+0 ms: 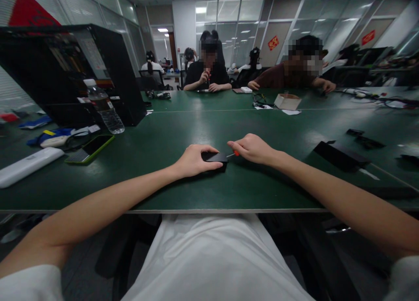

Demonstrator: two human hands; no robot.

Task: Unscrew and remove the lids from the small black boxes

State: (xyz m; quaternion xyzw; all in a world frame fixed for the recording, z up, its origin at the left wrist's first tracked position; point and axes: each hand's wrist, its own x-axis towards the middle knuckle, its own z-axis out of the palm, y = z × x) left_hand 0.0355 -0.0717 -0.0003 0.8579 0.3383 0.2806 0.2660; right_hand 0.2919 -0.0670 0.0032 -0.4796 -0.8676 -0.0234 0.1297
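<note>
My left hand (194,160) is curled around a black box (218,159), thumb on the near side and fingers across the far side. The box rests on the counter (183,196), near the middle of its near edge. My right hand (253,148) is closed in a fist on a red-handled screwdriver (236,153), its shaft pointing at the box's right end; I can't tell whether the tip touches.

Single head-worn view, facing forward and down over green table (196,122), close.
</note>
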